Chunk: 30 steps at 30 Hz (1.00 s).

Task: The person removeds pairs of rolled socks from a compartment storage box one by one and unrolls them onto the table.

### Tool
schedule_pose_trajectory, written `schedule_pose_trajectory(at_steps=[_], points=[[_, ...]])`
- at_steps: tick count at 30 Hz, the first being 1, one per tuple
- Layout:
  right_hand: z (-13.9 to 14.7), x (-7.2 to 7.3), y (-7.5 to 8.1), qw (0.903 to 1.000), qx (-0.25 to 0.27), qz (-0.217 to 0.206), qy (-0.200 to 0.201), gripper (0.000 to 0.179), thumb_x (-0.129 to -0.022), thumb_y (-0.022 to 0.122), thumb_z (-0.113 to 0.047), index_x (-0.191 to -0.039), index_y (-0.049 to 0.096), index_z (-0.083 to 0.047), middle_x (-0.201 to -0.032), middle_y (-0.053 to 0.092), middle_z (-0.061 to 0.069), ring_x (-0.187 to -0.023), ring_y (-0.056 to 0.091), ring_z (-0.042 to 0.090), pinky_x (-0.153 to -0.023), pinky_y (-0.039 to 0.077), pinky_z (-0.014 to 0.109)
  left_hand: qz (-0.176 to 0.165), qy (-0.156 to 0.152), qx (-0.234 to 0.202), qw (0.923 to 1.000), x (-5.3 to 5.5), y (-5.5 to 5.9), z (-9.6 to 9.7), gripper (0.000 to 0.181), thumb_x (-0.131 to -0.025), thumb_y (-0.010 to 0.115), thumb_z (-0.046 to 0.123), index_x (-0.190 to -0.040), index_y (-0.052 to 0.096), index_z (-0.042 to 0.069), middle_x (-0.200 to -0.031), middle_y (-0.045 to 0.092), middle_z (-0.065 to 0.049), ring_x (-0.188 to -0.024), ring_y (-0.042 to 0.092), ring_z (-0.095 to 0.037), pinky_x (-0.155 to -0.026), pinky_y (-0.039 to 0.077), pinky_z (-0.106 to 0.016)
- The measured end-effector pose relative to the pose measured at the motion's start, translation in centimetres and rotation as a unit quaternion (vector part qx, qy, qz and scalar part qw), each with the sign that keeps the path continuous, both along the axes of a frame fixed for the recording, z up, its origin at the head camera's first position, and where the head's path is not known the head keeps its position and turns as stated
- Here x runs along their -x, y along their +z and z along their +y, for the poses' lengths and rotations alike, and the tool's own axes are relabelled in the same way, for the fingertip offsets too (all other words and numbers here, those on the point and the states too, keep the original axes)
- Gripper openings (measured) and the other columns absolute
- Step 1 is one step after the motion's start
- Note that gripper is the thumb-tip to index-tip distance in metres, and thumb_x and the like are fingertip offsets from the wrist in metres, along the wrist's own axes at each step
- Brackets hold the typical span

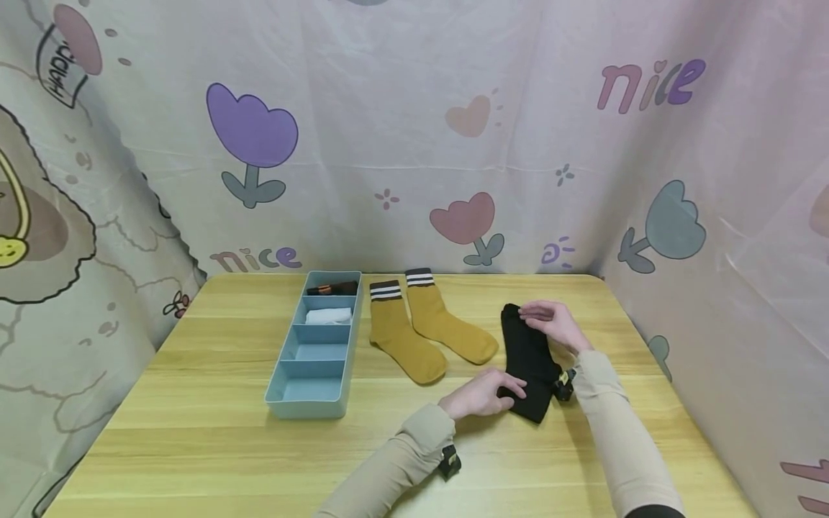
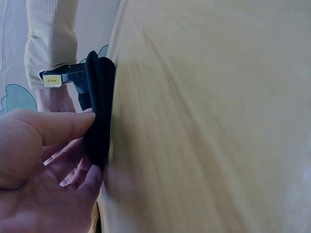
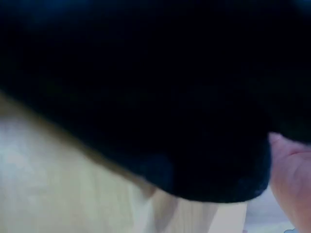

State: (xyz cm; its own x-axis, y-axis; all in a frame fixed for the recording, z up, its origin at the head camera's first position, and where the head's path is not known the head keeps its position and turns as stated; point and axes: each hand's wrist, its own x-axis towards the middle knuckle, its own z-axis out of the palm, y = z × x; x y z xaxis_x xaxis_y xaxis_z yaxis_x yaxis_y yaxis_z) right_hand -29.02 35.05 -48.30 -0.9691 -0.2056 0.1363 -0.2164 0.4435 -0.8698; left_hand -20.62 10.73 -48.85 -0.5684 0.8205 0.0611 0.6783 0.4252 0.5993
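Note:
A pair of black socks [image 1: 527, 360] lies at the right side of the table, one on the other as two layers in the left wrist view. My left hand [image 1: 482, 394] holds the near part of the socks [image 2: 99, 102], the thumb on the upper layer and the other fingers at the edge by the tabletop. At the far end, my right hand [image 1: 553, 322] rests loosely extended fingers on the fabric. Dark cloth fills most of the right wrist view and hides most of that hand; only some skin shows at the right edge.
Two mustard socks [image 1: 404, 338] with striped cuffs lie flat left of the black ones. Beside them stands a blue four-compartment box [image 1: 275, 409]. Its back compartment holds a dark rolled item [image 1: 333, 288], the one before it a white folded item [image 1: 328, 316]. A printed curtain surrounds the table.

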Motion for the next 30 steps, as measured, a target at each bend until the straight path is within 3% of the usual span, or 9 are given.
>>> schedule_pose_trajectory(at_steps=[4,8,14,17,21,25,30], points=[[0.2,0.0,0.0,0.9987,-0.018,-0.003,0.047,0.044,-0.092,0.058,0.011,-0.136,0.051,0.015,-0.134,0.057,0.036,-0.131,0.053,0.046,-0.095,0.05,0.016,0.002,0.004,0.004,1.0,-0.1,0.1,0.0,0.028,-0.091,0.064,0.003,-0.115,0.076,0.01,-0.136,0.068,0.001,-0.131,0.058,-0.01,-0.113,0.038,-0.02],[0.3,0.1,-0.3,0.9962,-0.04,-0.013,0.077,0.055,-0.089,0.053,0.016,-0.143,0.043,0.015,-0.142,0.051,0.036,-0.14,0.039,0.051,-0.099,0.044,0.021,0.001,0.006,0.008,0.9999,-0.2,0.1,0.1,0.028,-0.092,0.063,0.002,-0.115,0.076,0.01,-0.136,0.067,0.001,-0.132,0.058,-0.01,-0.114,0.037,-0.021],[0.6,0.2,-0.8,0.9944,-0.053,-0.02,0.089,0.069,-0.083,0.055,0.018,-0.148,0.031,0.015,-0.15,0.04,0.037,-0.144,0.027,0.051,-0.097,0.036,0.013,0.009,-0.012,0.01,0.9998,0.1,0.0,0.0,0.028,-0.092,0.062,0.001,-0.115,0.076,0.009,-0.137,0.067,0.0,-0.132,0.058,-0.011,-0.114,0.037,-0.02],[0.8,0.2,-1.0,0.9937,-0.063,-0.017,0.091,0.071,-0.083,0.056,0.018,-0.149,0.029,0.015,-0.149,0.04,0.038,-0.143,0.028,0.052,-0.096,0.038,0.017,0.002,-0.032,0.006,0.9995,0.4,0.0,-0.1,0.03,-0.091,0.061,-0.003,-0.115,0.075,0.007,-0.137,0.066,-0.003,-0.133,0.058,-0.014,-0.113,0.038,-0.018],[1.2,0.1,-1.3,0.993,-0.087,-0.005,0.08,0.07,-0.083,0.059,0.016,-0.148,0.034,0.013,-0.146,0.045,0.037,-0.141,0.032,0.052,-0.104,0.035,0.03,-0.009,-0.053,0.009,0.9985,0.7,0.1,-0.4,0.033,-0.09,0.059,-0.008,-0.115,0.075,0.006,-0.137,0.066,-0.004,-0.133,0.058,-0.015,-0.111,0.039,-0.016],[1.8,-0.1,-1.7,0.9894,-0.121,0.049,0.064,0.06,-0.085,0.064,0.01,-0.142,0.044,0.013,-0.137,0.055,0.035,-0.134,0.043,0.052,-0.109,0.035,0.04,-0.017,-0.072,0.016,0.9972,0.7,0.4,-0.6,0.036,-0.088,0.057,-0.01,-0.116,0.074,0.005,-0.137,0.067,-0.003,-0.133,0.058,-0.015,-0.11,0.039,-0.015],[2.7,-0.7,-2.1,0.9801,-0.142,0.134,0.035,0.044,-0.087,0.069,0.004,-0.128,0.057,0.013,-0.122,0.063,0.035,-0.118,0.057,0.045,-0.104,0.038,0.02,0.002,-0.079,0.023,0.9966,0.5,0.7,-0.4,0.038,-0.088,0.055,-0.011,-0.114,0.075,0.007,-0.136,0.067,-0.003,-0.132,0.058,-0.014,-0.11,0.038,-0.014]])
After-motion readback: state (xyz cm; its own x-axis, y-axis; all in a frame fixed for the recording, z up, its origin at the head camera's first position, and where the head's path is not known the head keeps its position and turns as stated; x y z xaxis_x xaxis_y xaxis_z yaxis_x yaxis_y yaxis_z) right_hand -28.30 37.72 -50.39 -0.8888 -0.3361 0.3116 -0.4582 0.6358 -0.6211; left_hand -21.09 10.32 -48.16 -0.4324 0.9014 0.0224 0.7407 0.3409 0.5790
